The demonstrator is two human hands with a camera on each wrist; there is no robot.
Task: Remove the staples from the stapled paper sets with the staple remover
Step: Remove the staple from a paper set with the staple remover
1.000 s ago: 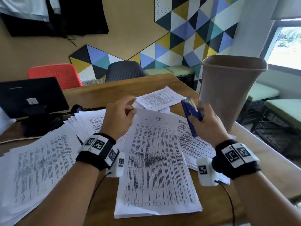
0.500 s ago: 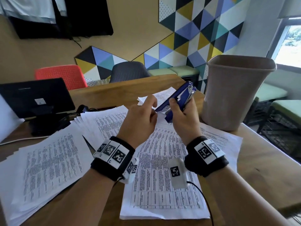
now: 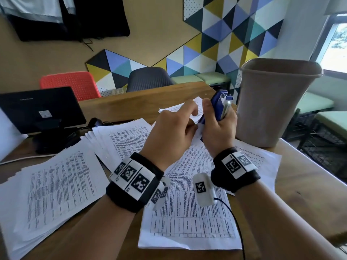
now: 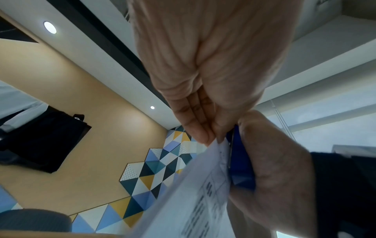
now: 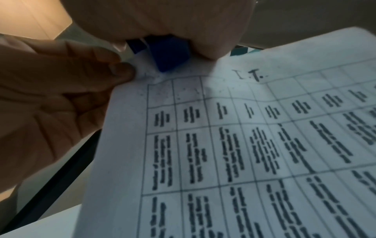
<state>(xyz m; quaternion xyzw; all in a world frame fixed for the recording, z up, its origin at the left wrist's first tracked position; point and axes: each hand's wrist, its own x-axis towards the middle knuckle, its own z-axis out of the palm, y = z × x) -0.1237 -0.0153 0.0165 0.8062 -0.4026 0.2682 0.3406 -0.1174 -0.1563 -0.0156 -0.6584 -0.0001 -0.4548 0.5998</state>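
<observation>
The printed paper set (image 3: 187, 203) lies on the wooden table in front of me, its far corner lifted. My left hand (image 3: 174, 132) pinches that corner, and its fingertips (image 4: 193, 125) press on the sheet (image 4: 193, 193). My right hand (image 3: 218, 126) grips the blue staple remover (image 3: 219, 104) upright. The remover's lower end (image 5: 168, 53) sits against the top left corner of the paper (image 5: 244, 145), right beside my left hand's fingers (image 5: 120, 70). The staple itself is not visible.
A tall tan wastebasket (image 3: 272, 109) stands on the table just right of my hands. Loose printed sheets (image 3: 122, 139) fan out to the left, beside a thick stack (image 3: 47, 194). A black monitor (image 3: 37, 109) stands at the far left, with chairs (image 3: 69, 83) beyond the table.
My hands have come together. The right hand turned the remover upright and brought its lower end to the paper's corner, which the left hand took hold of and lifted.
</observation>
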